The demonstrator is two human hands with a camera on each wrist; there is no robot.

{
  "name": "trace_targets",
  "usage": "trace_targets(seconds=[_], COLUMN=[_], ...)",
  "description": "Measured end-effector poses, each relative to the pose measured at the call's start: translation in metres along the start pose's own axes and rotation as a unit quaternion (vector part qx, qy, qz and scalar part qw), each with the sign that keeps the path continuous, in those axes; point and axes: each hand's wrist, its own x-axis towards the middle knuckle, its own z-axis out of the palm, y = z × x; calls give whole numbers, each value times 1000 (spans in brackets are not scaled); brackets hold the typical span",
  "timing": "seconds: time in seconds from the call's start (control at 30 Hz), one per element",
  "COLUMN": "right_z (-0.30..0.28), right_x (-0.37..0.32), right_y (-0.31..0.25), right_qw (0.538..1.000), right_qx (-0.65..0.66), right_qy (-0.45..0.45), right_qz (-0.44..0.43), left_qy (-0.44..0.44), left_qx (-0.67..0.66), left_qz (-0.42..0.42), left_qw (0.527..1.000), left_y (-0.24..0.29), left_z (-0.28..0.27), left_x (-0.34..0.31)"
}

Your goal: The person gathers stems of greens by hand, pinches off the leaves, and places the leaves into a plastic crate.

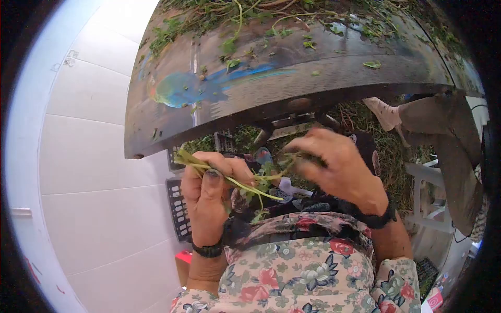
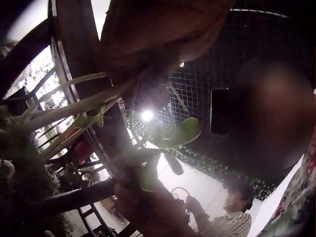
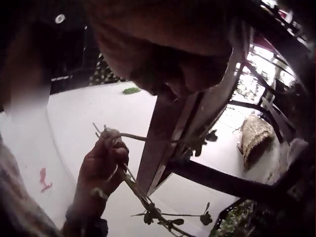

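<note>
Between the thumb and curled fingers of my left hand [image 1: 206, 188] is a small bunch of green leafy stems [image 1: 189, 160]. The cut-looking ends stick out to the left; thin stems and leaves trail right, toward the other hand. My right hand [image 1: 342, 161], blurred, is curled just right of the trailing leaves, with dark green plant bits [image 1: 313, 157] showing between its thumb and fingers. In the right wrist view, the left hand [image 3: 104, 165] grips the stems, and a long sprig [image 3: 148, 205] hangs down. Close leaves [image 2: 185, 133] show below the fingers in the left wrist view.
A dark tabletop [image 1: 250, 68] strewn with plant scraps [image 1: 229, 47] lies ahead, its edge just beyond my hands. Below are heaped plants [image 1: 360, 117] and a black crate [image 1: 178, 211]. Another person's leg [image 1: 428, 117] and a white stool [image 1: 430, 195] are at right.
</note>
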Motion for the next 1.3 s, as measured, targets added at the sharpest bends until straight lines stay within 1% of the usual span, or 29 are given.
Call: trace_targets(seconds=[0.03, 0.07, 0.13, 0.17, 0.23, 0.27, 0.37, 0.4, 0.47, 0.5, 0.57, 0.6, 0.67, 0.7, 0.77, 0.8, 0.87, 0.9, 0.97, 1.0, 1.07, 1.1, 1.13, 1.17, 1.2, 1.23, 1.27, 1.3], right_z=[4, 6, 7, 8, 10, 11, 8, 13, 18, 20, 23, 25, 23, 21, 20, 20, 19, 19, 20, 19, 19, 18, 17, 16, 20, 16, 12, 8], right_x=[2, 4, 4, 3, -4, -7, -6, -3, 5, 8, 12, 13, 10, 8, 3, 0, -3, -4, -5, -5, -5, -6, -7, -7, -13, -20, -23, -25], right_y=[-4, -7, -5, -3, 4, 6, -1, 4, -8, -13, -13, -13, -13, -12, -6, -4, -6, -7, -6, -5, 6, 12, 18, 23, 38, 44, 44, 40], right_qw=[999, 997, 993, 990, 996, 998, 996, 997, 999, 999, 998, 997, 998, 997, 997, 997, 998, 998, 996, 995, 998, 997, 995, 992, 992, 992, 982, 965], right_qx=[-5, -10, -40, -54, -13, 7, 57, 21, 1, -10, -21, -24, -51, -65, -60, -57, -56, -55, -84, -100, 0, 6, 11, 18, -54, 27, 109, 185], right_qy=[-35, -69, -104, -122, -81, -60, 10, 62, 40, 29, 39, 42, -8, -32, -35, -37, -5, 11, 3, -2, -5, 11, 28, 45, 104, 89, 80, 78], right_qz=[-4, -9, -25, -34, -16, -5, 66, -26, -37, -42, -49, -53, -46, -41, -36, -33, -28, -25, -11, -5, 66, 82, 98, 114, 52, 89, 129, 170], left_qy=[-8, 17, 67, 77, 99, 128, 126, 131, 139, 126, 103, 70, 6, 31, 79, 72, 60, 73, 97, 78, 73, 69, 64, 80, 94, 108, 83, 104], left_qx=[-15, -1, 28, 13, -18, -39, -78, -58, -18, -21, -27, -56, -111, -107, -100, -92, -76, -62, -35, -44, -47, -48, -76, -106, -136, -167, -159, -146], left_qz=[-2, 5, 19, 22, 28, 16, 17, 7, -14, -17, -23, -17, -5, -3, 2, 13, 37, 32, 19, 17, 22, 26, 17, 36, 53, 71, 91, 86], left_qw=[1000, 1000, 997, 997, 995, 991, 989, 990, 990, 992, 994, 996, 994, 994, 992, 993, 995, 995, 994, 996, 996, 996, 995, 990, 985, 977, 979, 980], left_y=[0, 2, 7, 9, 14, 16, 14, 14, 13, 12, 10, 10, 8, 10, 14, 14, 14, 14, 15, 16, 15, 14, 12, 16, 22, 26, 27, 26], left_z=[1, 5, 12, 6, -11, -15, -23, -18, -4, -1, 3, 0, -11, -12, -12, -17, -30, -28, -17, -15, -13, -11, -8, -10, -11, -14, -22, -23], left_x=[1, 2, 5, 7, 13, 15, 15, 15, 16, 15, 13, 13, 12, 12, 13, 14, 17, 18, 18, 16, 17, 16, 15, 16, 16, 18, 20, 20])
